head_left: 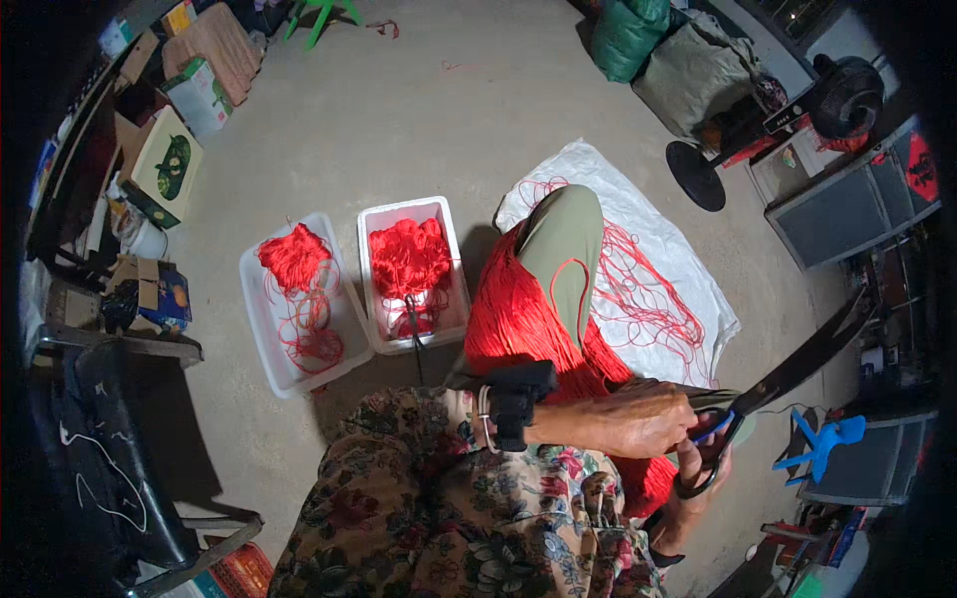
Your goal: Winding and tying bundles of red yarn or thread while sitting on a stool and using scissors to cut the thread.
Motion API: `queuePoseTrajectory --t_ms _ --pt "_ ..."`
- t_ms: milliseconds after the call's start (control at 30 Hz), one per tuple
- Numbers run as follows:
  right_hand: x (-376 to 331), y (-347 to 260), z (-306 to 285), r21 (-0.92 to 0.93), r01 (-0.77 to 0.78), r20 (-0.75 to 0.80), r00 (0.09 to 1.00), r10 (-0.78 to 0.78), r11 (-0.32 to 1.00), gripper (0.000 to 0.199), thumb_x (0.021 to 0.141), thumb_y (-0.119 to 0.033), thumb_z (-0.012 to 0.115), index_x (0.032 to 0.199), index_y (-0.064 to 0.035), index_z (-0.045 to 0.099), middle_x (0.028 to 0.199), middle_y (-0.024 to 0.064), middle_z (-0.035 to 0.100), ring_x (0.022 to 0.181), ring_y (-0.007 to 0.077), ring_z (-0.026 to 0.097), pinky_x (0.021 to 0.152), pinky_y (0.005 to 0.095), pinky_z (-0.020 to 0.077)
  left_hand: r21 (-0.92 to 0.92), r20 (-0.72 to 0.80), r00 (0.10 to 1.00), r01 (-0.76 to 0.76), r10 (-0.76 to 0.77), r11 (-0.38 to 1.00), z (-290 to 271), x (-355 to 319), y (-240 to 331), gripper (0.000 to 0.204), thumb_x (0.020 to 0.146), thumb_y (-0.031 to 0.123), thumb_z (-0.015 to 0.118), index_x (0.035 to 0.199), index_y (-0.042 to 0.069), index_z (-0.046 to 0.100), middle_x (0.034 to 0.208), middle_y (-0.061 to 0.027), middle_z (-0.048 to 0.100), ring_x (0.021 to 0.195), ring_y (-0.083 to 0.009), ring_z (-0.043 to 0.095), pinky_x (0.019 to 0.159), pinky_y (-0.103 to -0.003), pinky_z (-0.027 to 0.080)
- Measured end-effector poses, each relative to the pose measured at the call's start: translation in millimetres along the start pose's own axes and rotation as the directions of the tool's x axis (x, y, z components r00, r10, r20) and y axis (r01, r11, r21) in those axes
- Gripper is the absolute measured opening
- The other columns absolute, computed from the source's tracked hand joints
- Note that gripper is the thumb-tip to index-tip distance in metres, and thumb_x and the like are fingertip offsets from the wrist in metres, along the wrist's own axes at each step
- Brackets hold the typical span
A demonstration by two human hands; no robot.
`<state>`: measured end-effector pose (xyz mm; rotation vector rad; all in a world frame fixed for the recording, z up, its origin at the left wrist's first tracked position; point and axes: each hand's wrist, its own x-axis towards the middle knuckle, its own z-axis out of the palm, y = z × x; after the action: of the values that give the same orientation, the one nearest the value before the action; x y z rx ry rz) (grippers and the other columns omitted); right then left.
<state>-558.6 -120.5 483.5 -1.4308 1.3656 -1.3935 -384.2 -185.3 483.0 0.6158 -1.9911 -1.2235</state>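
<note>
My right hand grips the dark handles of large scissors, whose long blades point up and to the right, slightly apart. Close beside it, my left hand is closed in a fist by the blue part of the handles. Whatever that fist holds is hidden. A thick bundle of red cord lies over my raised knee, and more red strands show below my left wrist. Loose red strands trail across a white sheet on the floor beyond my leg.
Two white boxes, a tray-like one and a foam one, stand left of my leg with red cord inside. A black fan stands far right; a blue stool is at the right. Cartons line the left side.
</note>
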Motion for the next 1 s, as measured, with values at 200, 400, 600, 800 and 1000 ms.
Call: queuePoseTrajectory --t_ms 200,400,600,800,1000 --pt "-4 4 -11 -0.199 -0.113 -0.016 0.994 0.112 0.974 0.042 0.077 -0.020 0.074 0.107 0.0000 0.053 0.089 0.0031 0.057 0.081 0.0122 0.055 0.069 0.0254 0.0465 0.207 -0.006 0.999 -0.041 0.043 0.977 4 3 -2 0.022 0.080 0.014 0.056 0.067 -0.004 0.056 0.059 -0.0238 0.055 0.058 -0.0394 0.060 0.052 -0.047 0.045" --pt "-7 0 1 -0.171 -0.132 -0.085 0.989 0.119 0.976 0.040 0.078 -0.021 0.074 0.105 -0.0001 0.052 0.087 0.0031 0.056 0.080 0.0123 0.054 0.071 0.0251 0.0450 0.205 -0.043 0.999 0.007 0.002 0.979 6 2 -5 0.023 0.079 0.013 0.056 0.064 -0.004 0.057 0.053 -0.0235 0.054 0.053 -0.0400 0.060 0.050 -0.049 0.044" --pt "-5 -1 5 -0.134 -0.161 -0.066 0.986 0.153 0.978 0.042 0.077 -0.021 0.075 0.105 -0.0001 0.052 0.088 0.0030 0.055 0.080 0.0131 0.054 0.073 0.0257 0.0448 0.186 -0.031 0.998 0.054 -0.049 0.981 6 0 -2 0.023 0.079 0.014 0.057 0.065 -0.004 0.059 0.057 -0.0249 0.056 0.056 -0.0410 0.061 0.052 -0.049 0.046" --pt "-3 3 4 -0.083 -0.158 -0.158 0.977 0.144 0.984 0.039 0.077 -0.019 0.074 0.102 -0.0008 0.051 0.084 0.0025 0.052 0.074 0.0114 0.052 0.066 0.0265 0.0447 0.219 -0.007 1.000 -0.011 0.013 0.976 4 2 -10 0.020 0.077 0.013 0.056 0.068 -0.004 0.060 0.062 -0.0238 0.059 0.063 -0.0399 0.062 0.057 -0.048 0.048" --pt "2 0 -6 -0.013 -0.096 -0.156 0.983 0.093 0.995 0.040 0.076 -0.018 0.071 0.103 0.0008 0.049 0.078 0.0032 0.052 0.065 0.0119 0.051 0.059 0.0245 0.0427 0.046 -0.046 0.999 -0.008 0.010 0.999 -15 9 -14 0.018 0.081 0.015 0.055 0.073 -0.001 0.060 0.067 -0.0219 0.059 0.068 -0.0383 0.061 0.061 -0.045 0.046"
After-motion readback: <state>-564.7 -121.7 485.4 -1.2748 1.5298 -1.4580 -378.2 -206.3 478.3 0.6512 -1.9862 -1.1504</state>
